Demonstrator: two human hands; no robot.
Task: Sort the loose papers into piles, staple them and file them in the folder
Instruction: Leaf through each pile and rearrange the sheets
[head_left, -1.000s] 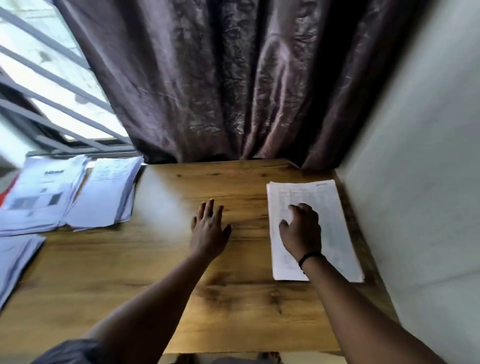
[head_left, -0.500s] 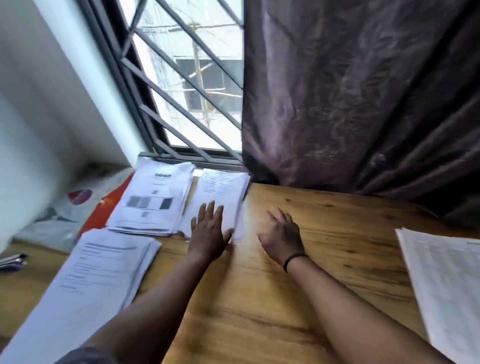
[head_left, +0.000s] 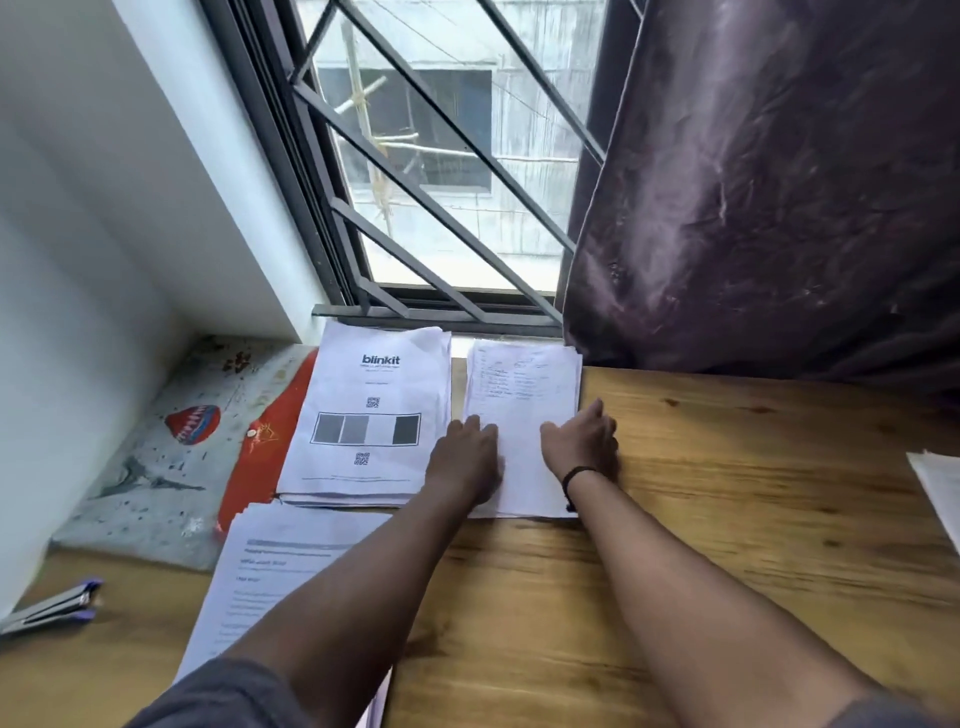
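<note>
Here the left hand (head_left: 464, 464) and right hand (head_left: 582, 442) rest flat and unclenched on the handwritten pile (head_left: 521, 415) at the bench's (head_left: 727, 519) window edge, light, floppy sheets best gripped along both long edges.

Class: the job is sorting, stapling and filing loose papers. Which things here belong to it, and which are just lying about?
Belong: handwritten pile under both hands; blinkit pile; near typed pile; sheets at right edge; stapler; red folder.

Lying about: curtain; patterned mat.
</note>
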